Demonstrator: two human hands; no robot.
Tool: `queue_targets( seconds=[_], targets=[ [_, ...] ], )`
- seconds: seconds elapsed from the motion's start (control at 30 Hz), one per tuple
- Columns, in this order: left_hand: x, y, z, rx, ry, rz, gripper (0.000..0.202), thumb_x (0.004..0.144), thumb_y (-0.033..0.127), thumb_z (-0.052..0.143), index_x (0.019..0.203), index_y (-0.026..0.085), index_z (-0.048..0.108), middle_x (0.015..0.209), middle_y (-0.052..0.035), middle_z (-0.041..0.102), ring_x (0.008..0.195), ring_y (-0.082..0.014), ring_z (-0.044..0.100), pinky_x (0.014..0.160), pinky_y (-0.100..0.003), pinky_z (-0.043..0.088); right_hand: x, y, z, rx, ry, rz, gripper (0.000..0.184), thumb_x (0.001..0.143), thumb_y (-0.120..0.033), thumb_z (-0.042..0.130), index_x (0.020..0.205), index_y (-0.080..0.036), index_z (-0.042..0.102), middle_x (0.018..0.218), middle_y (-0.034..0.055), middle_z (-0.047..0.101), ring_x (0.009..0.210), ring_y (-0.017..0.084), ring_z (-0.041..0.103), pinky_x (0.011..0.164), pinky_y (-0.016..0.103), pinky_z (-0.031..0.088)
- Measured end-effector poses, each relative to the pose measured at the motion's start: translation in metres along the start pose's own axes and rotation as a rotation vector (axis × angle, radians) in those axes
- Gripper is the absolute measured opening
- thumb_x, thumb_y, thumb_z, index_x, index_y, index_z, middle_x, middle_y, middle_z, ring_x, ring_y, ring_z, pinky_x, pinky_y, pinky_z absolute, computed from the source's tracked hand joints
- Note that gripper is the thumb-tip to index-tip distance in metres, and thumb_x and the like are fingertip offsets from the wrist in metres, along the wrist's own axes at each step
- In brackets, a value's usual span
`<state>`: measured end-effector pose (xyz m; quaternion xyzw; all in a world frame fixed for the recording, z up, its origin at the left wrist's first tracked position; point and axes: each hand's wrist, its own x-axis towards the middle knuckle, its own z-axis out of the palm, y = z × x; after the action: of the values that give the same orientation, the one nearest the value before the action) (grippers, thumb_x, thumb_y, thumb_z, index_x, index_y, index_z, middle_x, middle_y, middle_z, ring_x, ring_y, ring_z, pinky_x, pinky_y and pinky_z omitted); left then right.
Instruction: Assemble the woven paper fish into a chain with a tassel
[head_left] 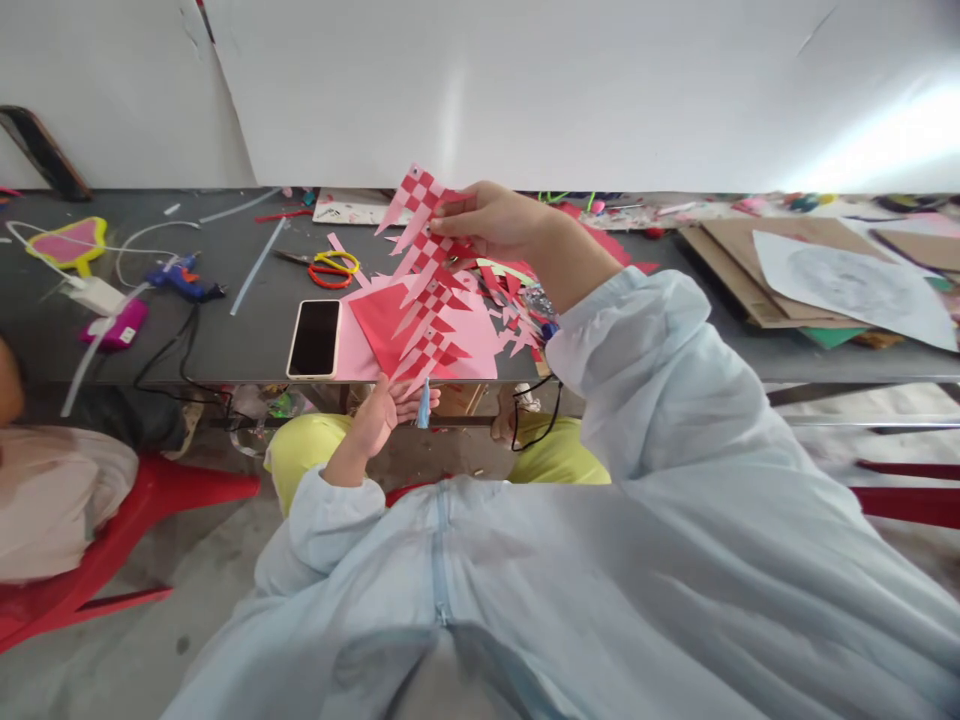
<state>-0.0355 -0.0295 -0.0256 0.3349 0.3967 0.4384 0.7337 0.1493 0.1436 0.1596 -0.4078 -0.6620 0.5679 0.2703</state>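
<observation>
A chain of woven red-and-pink checkered paper pieces with pointed ends [433, 300] hangs in a slant over the table's front edge. My right hand [491, 222] is closed on its upper part, the fingers pinching it from the right side. At the bottom of the chain hangs a light blue tassel [424, 405]. My left hand [379, 412] is open below, fingers stretched out beside and behind the tassel; whether it touches the paper I cannot tell. Behind the chain, a red paper sheet [375, 315] lies on pink paper [484, 350].
Left of the papers lie a smartphone [314, 339], scissors [330, 266] and a blue glue gun [180, 276] with cables. Red and pink scraps [517, 325] are scattered to the right. Cardboard sheets [731, 275] stack farther right. Someone sits at left on a red chair [172, 490].
</observation>
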Motion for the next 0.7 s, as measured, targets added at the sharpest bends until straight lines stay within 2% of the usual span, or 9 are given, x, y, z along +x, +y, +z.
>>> queue_targets(
  seconds=[0.17,0.33,0.47,0.6,0.7],
  targets=[
    [-0.009,-0.02,0.007,-0.099,0.059,-0.071,0.08,0.093,0.078,0.033,0.121,0.011,0.068,0.118,-0.0233,0.074,0.116,-0.0324,0.071,0.1,-0.045,0.053,0.033,0.015,0.006,-0.029,-0.063,0.051,0.01,0.086,-0.012,0.069,0.078,-0.017,0.066,0.081,-0.0003,0.067,0.068,0.01,0.064,0.07,0.031,0.064],
    [-0.01,-0.038,0.017,-0.159,0.095,-0.139,0.066,0.091,0.071,0.049,0.11,0.012,0.07,0.112,-0.0215,0.077,0.104,-0.0303,0.075,0.095,-0.043,0.057,0.073,0.043,0.013,-0.065,-0.134,0.155,0.01,0.085,-0.01,0.068,0.078,-0.017,0.066,0.078,0.0001,0.068,0.066,0.01,0.062,0.067,0.029,0.062],
    [-0.005,-0.043,0.023,-0.162,0.133,-0.196,0.049,0.089,0.061,0.064,0.097,0.013,0.07,0.103,-0.0187,0.079,0.092,-0.0264,0.077,0.083,-0.036,0.06,0.092,0.06,0.018,-0.047,-0.174,0.205,0.013,0.084,-0.009,0.068,0.075,-0.018,0.066,0.078,-0.0002,0.069,0.069,0.011,0.063,0.067,0.027,0.061],
    [0.004,-0.046,0.029,-0.132,0.159,-0.245,0.049,0.087,0.062,0.067,0.09,0.013,0.069,0.094,-0.0174,0.08,0.08,-0.0234,0.077,0.067,-0.03,0.059,0.1,0.069,0.02,-0.023,-0.173,0.218,0.015,0.084,-0.007,0.067,0.074,-0.017,0.067,0.078,0.0005,0.07,0.07,0.011,0.063,0.07,0.03,0.062],
    [0.014,-0.049,0.036,-0.099,0.155,-0.26,0.051,0.082,0.063,0.071,0.091,0.012,0.071,0.086,-0.0145,0.079,0.072,-0.0203,0.075,0.061,-0.026,0.057,0.103,0.074,0.019,-0.038,-0.166,0.221,0.015,0.085,-0.007,0.068,0.073,-0.017,0.067,0.074,0.0,0.067,0.068,0.011,0.063,0.071,0.031,0.064]
  ],
)
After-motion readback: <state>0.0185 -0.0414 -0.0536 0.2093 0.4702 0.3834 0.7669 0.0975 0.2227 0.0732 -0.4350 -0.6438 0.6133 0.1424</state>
